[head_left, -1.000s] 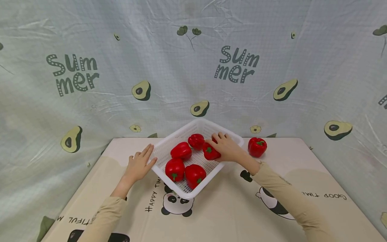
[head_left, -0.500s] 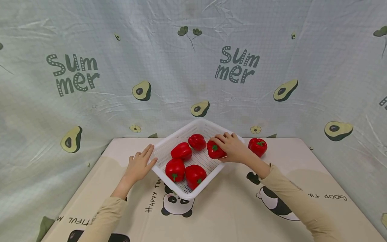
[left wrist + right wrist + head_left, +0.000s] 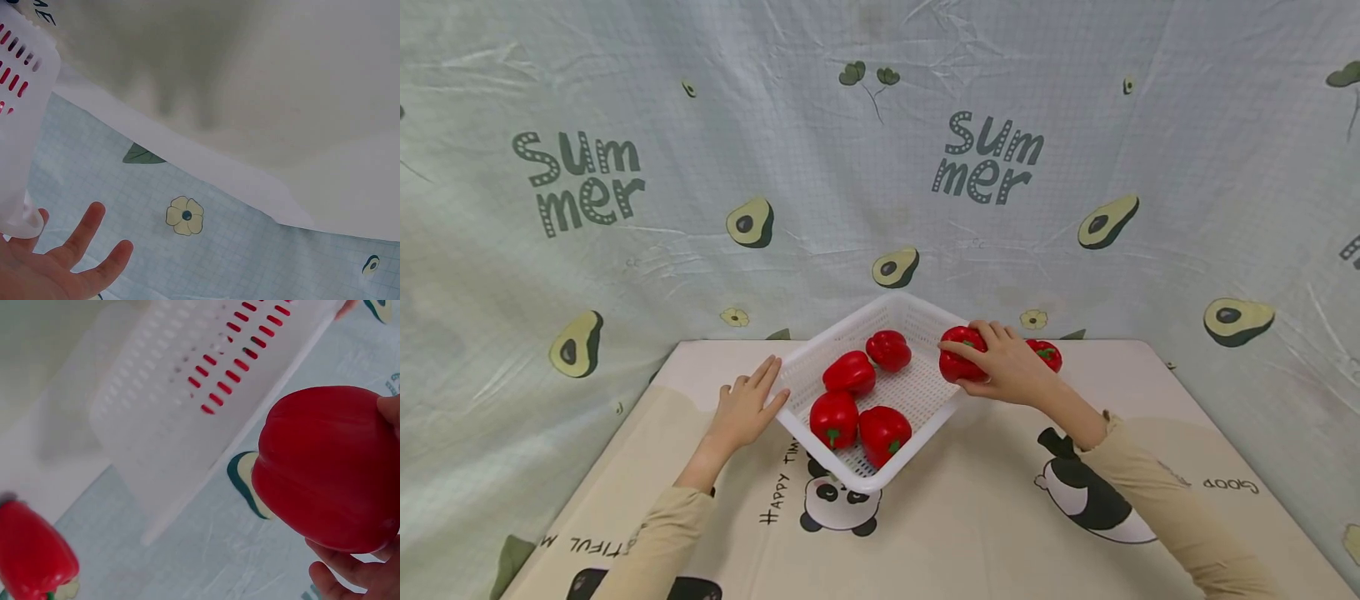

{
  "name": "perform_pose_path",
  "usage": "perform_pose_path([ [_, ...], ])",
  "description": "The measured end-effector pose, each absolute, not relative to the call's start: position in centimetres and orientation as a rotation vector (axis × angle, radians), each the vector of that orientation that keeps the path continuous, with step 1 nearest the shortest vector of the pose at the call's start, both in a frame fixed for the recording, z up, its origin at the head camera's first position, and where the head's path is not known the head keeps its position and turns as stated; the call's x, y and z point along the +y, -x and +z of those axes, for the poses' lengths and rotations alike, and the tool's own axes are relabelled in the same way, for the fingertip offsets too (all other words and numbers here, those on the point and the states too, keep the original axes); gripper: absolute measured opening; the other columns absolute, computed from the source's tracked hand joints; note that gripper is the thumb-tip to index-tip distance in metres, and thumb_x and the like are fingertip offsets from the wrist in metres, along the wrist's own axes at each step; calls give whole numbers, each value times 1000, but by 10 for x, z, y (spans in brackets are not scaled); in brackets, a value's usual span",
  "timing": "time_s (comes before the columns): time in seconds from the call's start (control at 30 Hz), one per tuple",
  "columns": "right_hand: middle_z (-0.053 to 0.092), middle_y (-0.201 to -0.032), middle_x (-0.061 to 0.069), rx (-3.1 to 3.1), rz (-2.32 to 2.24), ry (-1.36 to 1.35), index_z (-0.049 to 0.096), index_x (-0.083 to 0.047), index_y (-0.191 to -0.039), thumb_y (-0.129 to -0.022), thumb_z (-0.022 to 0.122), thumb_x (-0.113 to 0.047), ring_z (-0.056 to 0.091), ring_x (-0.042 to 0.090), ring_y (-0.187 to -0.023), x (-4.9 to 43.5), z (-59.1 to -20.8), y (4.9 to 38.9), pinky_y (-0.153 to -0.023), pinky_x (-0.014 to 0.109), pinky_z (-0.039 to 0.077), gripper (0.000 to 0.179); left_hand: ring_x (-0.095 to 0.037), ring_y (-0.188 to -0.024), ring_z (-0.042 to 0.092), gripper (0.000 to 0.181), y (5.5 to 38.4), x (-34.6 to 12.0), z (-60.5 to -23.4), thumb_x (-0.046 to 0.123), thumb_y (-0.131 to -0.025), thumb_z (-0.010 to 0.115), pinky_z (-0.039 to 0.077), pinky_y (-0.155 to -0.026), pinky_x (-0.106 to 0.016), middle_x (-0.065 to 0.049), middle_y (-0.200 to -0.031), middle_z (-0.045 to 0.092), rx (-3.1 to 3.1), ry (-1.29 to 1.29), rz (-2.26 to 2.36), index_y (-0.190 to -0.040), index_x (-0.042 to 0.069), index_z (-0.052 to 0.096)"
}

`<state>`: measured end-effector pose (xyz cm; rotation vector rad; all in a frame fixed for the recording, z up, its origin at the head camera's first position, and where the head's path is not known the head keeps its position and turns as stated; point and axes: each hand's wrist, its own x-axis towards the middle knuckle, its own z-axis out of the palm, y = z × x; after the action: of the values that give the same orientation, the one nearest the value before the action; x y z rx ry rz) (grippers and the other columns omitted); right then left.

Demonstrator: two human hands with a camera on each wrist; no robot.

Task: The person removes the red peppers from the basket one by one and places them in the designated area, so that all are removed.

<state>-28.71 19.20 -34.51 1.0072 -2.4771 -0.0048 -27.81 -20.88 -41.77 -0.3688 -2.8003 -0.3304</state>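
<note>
In the head view my right hand [image 3: 1011, 365] grips a red bell pepper [image 3: 961, 354] over the right rim of a white plastic basket [image 3: 925, 429]. Thumb and fingers curl round that pepper [image 3: 328, 469] in the right wrist view, where it looks raised clear of the basket wall [image 3: 175, 419]. My left hand [image 3: 741, 412] rests on the basket's left rim, its fingers extended. The left wrist view has the spread fingers [image 3: 84, 231] at the rim's corner. Inside the basket lie several more red bell peppers [image 3: 850, 374], grouped toward the left and front.
Another red bell pepper [image 3: 1047, 354] sits on the table right of the basket, partly hidden behind my right hand. The table cover [image 3: 970, 517] bears panda prints. A pale curtain [image 3: 820, 167] with avocado prints hangs behind the table.
My right hand has lifted the bell pepper from the basket's inside and moved it right, to above the right rim. The left hand and basket stay put.
</note>
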Motion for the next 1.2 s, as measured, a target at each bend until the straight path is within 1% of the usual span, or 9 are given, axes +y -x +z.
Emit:
perform_pose_path([
  [0.2,49,-112,16,-2451,-5,-964,46,-33,-126,-71,70,-39,49,32,-99,212,-351,287,-80,48,46,60,-42,-105,48,59,277,-209,-416,37,-90,43,32,-81,-61,-13,-143,33,-2807,370,-323,-138,6,32],
  [0.33,49,-111,18,-2422,8,-932,49,-30,-123,-69,72,-37,48,34,-100,226,-359,289,-78,48,46,59,-42,-105,48,58,277,-209,-416,38,-90,43,32,-81,-61,-13,-143,33,-2806,370,-324,-138,6,32],
  [0.57,47,-118,22,-2410,13,-871,51,-27,-119,-66,73,-33,48,38,-99,248,-366,287,-75,50,45,58,-42,-104,49,58,277,-208,-416,37,-90,43,33,-81,-61,-13,-142,34,-2800,370,-325,-138,6,33],
  [0.77,46,-120,21,-2395,-27,-845,51,-22,-117,-65,74,-32,50,40,-95,266,-374,287,-73,51,45,58,-42,-104,49,58,278,-209,-418,37,-90,43,32,-81,-61,-13,-142,34,-2799,370,-324,-138,6,33],
  [1.0,48,-116,19,-2439,-15,-743,53,-18,-114,-64,75,-35,50,39,-96,286,-383,285,-73,52,44,58,-41,-103,49,58,279,-210,-420,37,-90,43,33,-80,-60,-13,-142,34,-2791,379,-319,-138,6,33],
  [1.2,48,-113,19,-2453,15,-693,53,-20,-112,-59,80,-37,48,37,-97,304,-389,287,-71,49,41,62,-42,-103,49,58,278,-210,-419,37,-90,43,32,-81,-62,-14,-142,34,-2792,383,-326,-138,6,33],
])
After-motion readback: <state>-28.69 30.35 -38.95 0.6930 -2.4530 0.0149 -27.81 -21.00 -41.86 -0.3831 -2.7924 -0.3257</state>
